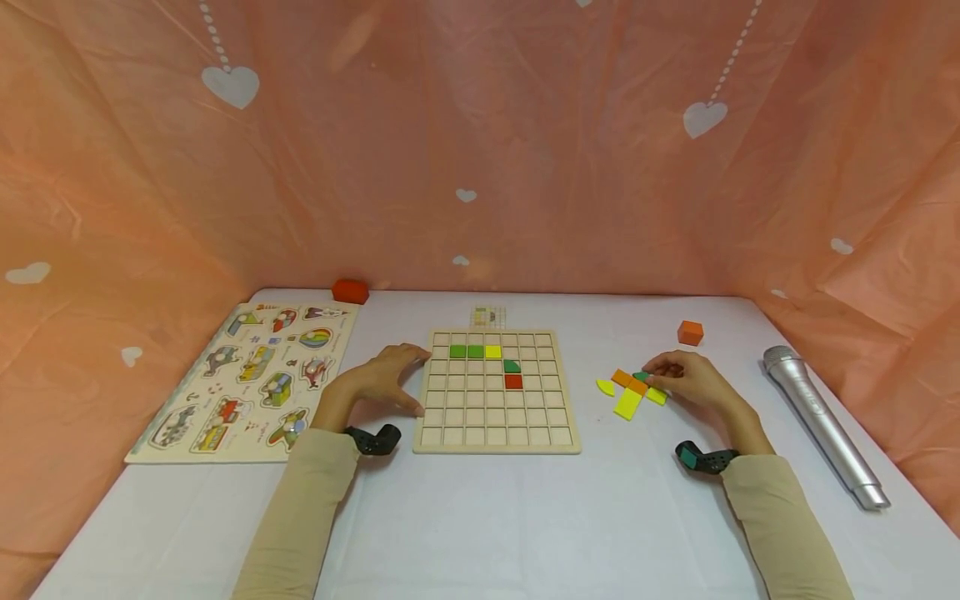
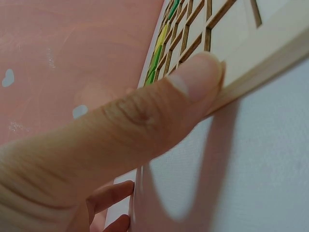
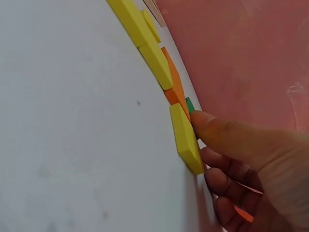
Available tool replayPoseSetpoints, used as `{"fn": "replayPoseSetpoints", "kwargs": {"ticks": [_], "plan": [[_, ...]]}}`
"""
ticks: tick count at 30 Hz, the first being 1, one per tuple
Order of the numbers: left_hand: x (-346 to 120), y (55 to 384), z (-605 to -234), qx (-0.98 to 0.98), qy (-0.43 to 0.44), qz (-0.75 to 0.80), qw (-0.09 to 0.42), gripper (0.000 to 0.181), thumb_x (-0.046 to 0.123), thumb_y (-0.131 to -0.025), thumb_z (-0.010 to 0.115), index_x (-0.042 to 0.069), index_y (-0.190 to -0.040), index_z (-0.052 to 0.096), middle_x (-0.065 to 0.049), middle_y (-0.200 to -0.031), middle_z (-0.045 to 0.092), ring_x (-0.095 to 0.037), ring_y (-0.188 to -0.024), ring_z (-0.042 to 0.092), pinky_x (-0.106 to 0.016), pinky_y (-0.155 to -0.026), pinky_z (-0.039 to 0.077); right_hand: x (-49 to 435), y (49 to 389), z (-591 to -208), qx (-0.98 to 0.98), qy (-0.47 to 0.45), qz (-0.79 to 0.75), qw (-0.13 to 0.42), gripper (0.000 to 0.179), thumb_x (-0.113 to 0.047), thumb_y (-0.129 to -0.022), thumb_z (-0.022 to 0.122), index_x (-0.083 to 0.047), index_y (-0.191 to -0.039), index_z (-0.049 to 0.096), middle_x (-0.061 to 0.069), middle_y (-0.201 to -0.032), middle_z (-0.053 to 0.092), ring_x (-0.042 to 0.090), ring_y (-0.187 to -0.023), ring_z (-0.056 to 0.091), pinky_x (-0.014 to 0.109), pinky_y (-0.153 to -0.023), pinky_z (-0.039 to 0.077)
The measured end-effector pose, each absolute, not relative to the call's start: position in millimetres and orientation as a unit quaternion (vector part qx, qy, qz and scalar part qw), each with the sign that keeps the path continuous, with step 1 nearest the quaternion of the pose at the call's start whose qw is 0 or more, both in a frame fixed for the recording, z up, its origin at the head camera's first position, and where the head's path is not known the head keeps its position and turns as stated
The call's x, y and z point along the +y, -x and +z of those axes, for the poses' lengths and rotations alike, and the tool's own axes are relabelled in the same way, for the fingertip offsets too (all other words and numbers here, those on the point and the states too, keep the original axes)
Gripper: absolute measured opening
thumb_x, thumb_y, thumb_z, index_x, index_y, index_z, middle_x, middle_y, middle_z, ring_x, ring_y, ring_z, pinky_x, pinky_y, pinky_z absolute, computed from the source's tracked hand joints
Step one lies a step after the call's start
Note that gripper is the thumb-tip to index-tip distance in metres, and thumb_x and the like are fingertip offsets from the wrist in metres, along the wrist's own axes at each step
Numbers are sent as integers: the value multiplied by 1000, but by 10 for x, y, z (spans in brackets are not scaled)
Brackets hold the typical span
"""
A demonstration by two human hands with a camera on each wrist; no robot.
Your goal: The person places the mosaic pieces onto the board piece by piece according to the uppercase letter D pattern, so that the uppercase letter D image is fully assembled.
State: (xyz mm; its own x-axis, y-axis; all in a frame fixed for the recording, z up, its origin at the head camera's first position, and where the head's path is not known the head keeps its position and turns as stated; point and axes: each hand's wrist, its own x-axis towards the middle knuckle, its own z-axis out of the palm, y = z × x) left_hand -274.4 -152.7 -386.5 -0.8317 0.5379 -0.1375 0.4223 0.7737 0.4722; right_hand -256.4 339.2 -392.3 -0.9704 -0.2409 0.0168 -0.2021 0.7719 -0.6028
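Note:
A wooden grid board (image 1: 497,448) lies flat in the middle of the table. Green tiles (image 1: 467,352), a yellow tile (image 1: 492,352), a green quarter-round piece (image 1: 512,367) and a red tile (image 1: 513,382) sit in its cells. My left hand (image 1: 381,377) rests at the board's left edge, thumb on the rim, fingers spread along the side. At right, my right hand (image 1: 696,385) reaches into a small group of loose pieces. Thumb and forefinger pinch a green piece (image 3: 190,105), largely hidden behind the thumb. Close by lie orange pieces (image 1: 622,377) and yellow pieces (image 1: 627,404).
A picture puzzle board (image 1: 247,375) lies at the left, with a red block (image 1: 350,291) behind it. A small printed pattern card (image 1: 488,317) is beyond the grid board. Toward the right are an orange block (image 1: 690,333) and a silver microphone (image 1: 825,429).

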Motion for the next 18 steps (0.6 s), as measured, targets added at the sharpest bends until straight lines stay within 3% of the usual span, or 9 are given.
{"fn": "replayPoseSetpoints", "kwargs": {"ticks": [10, 15, 18], "plan": [[-1533, 2739, -3866, 933, -256, 215, 133, 93, 36, -66, 83, 4, -140, 37, -18, -146, 33, -38, -135, 25, -52, -111, 21, 3337, 2553, -3884, 913, 138, -380, 51, 21, -7, -88, 62, 4, -105, 59, 12, -91, 61, 18, -80, 54, 18, -67, 48], [-1530, 2740, -3858, 933, -259, 213, 133, 93, 36, -66, 83, 3, -140, 37, -19, -145, 34, -38, -134, 25, -53, -111, 21, 3176, 2549, -3850, 875, 117, -465, 66, 33, -15, -93, 58, 6, -117, 55, 20, -102, 61, 17, -82, 59, 21, -70, 52], [-1523, 2736, -3854, 932, -260, 214, 134, 92, 35, -67, 82, 3, -140, 37, -19, -145, 34, -38, -135, 25, -52, -111, 21, 2992, 2561, -3846, 848, 101, -514, 81, 39, -20, -93, 58, 6, -122, 54, 18, -105, 61, 16, -84, 62, 22, -73, 54]]}}
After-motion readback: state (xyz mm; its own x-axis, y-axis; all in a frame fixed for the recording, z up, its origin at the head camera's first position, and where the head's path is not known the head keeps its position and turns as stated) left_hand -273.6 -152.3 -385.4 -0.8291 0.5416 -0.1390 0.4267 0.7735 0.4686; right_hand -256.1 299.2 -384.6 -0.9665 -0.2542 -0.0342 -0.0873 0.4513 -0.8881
